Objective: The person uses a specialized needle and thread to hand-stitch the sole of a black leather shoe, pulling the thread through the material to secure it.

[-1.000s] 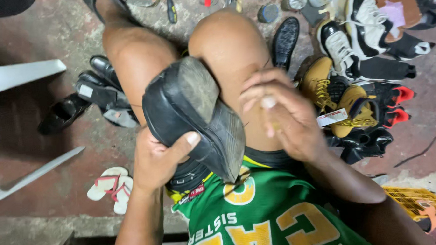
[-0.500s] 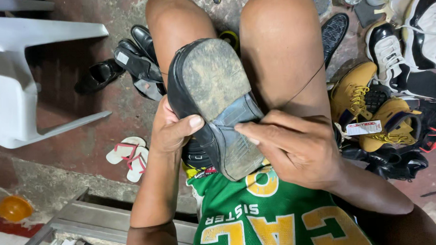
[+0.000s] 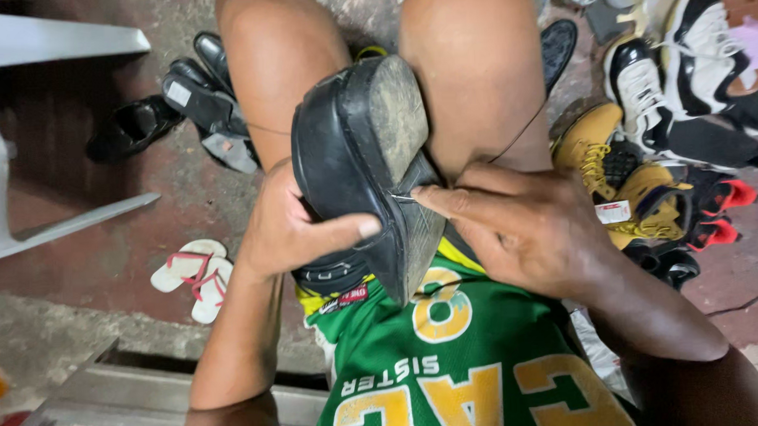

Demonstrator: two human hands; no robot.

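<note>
Shoe pile [image 3: 678, 127] crowds right side; black shoes [image 3: 182, 102], sandals [image 3: 192, 266], white chair [image 3: 24, 141] block left. Bare floor [image 3: 104, 265] between.

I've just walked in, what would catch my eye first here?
A black shoe, sole up, sits at centre between the person's knees. The left hand grips its side while the right hand presses a thin needle into the sole's edge. At right lies a heap of shoes, among them tan boots.

Single view: head-worn camera, facing steeply down over the wearer's lap. Close range; knees at 12 o'clock, green jersey [image 3: 452, 378] at 6 o'clock, floor [image 3: 86, 257] at 9 o'clock, shoe pile [image 3: 670, 119] at 2 o'clock.
</note>
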